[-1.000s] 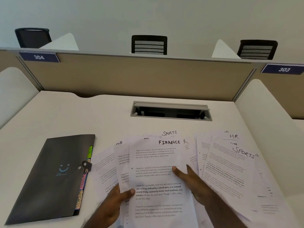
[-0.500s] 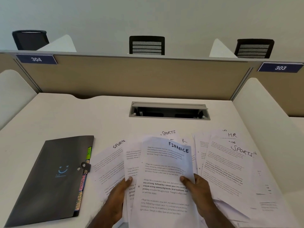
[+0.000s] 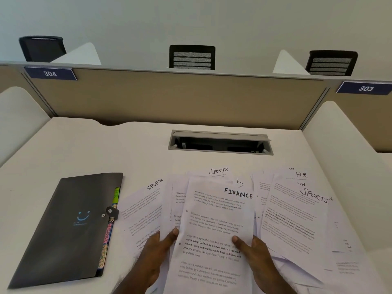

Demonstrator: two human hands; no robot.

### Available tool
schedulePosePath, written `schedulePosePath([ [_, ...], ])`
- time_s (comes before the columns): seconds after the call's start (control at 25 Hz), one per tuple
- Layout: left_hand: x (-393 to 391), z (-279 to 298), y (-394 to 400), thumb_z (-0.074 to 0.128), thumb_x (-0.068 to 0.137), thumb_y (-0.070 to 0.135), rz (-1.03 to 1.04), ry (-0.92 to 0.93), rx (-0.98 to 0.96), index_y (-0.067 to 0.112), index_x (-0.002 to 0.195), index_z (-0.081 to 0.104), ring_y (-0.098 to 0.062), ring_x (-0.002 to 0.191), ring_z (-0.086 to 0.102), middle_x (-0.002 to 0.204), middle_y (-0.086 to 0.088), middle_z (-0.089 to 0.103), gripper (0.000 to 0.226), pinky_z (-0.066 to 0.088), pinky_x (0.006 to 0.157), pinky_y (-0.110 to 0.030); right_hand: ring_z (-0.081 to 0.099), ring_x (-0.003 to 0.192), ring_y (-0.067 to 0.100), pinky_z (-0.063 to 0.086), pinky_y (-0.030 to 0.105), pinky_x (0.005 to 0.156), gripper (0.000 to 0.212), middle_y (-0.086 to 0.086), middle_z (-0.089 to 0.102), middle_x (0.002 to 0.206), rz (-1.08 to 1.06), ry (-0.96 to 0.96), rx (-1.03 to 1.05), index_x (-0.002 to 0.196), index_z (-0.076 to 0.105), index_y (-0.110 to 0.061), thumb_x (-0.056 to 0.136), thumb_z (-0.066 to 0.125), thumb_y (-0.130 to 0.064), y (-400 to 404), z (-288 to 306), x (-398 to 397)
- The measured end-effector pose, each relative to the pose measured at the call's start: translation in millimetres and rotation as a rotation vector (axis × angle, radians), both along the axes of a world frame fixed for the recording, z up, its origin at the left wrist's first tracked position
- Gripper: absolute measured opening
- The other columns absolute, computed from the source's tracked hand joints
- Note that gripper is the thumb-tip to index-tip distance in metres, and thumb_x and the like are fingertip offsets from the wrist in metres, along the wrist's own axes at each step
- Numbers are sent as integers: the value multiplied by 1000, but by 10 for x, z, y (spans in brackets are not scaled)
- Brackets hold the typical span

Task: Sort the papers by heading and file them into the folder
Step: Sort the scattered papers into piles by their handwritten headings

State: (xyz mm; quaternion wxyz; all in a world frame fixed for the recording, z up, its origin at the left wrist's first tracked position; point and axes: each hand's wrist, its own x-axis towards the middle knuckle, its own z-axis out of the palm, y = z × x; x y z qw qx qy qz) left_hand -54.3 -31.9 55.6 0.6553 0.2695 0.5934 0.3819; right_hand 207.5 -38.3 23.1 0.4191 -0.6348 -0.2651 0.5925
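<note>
Sorting stage: I hold a FINANCE sheet (image 3: 214,230) over loose papers on a pale worktop (image 3: 106,149).

My left hand (image 3: 152,253) pinches the sheet's left edge, thumb on top; my right hand (image 3: 254,253) pinches its right edge likewise. Sheets headed SPORTS (image 3: 140,211) and HR (image 3: 297,179) lie fanned beneath. The dark folder (image 3: 63,230) lies closed to my left, coloured tabs showing. Next, I judge, this sheet needs a pile with matching headings.
</note>
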Motion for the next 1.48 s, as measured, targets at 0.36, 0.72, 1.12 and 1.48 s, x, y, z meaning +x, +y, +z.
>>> schedulePosePath([
  [0.36,-157,-155,-127,63,84,-9,-165,-130,-65,6,127,56,-40,101,70,114,-22,71,47,58,84,-52,73,87,19,60,34,75,20,-2,77,94,90,-88,53,102,70,-18,82,73,-22,8,25,-240],
  [0.72,-1248,-17,-65,42,94,-8,234,-79,94,17,113,71,-28,94,73,111,-9,74,42,58,77,-51,33,138,17,34,35,112,57,-9,40,144,434,-1041,195,136,40,-34,85,63,-42,-238,-181,243],
  [1.12,-1802,-2,-29,47,94,3,316,-79,151,25,140,53,-33,123,59,141,-11,56,51,49,86,-64,2,147,22,11,37,116,91,-2,-14,156,800,-1245,199,146,-10,-37,84,55,-53,-605,-578,65],
  [1.48,-1876,-17,-52,46,97,4,328,-34,136,29,140,51,-36,123,58,140,-9,58,51,52,86,-62,52,122,11,39,21,97,54,-9,54,135,126,-1040,403,138,50,-24,92,39,-50,-204,-6,64],
])
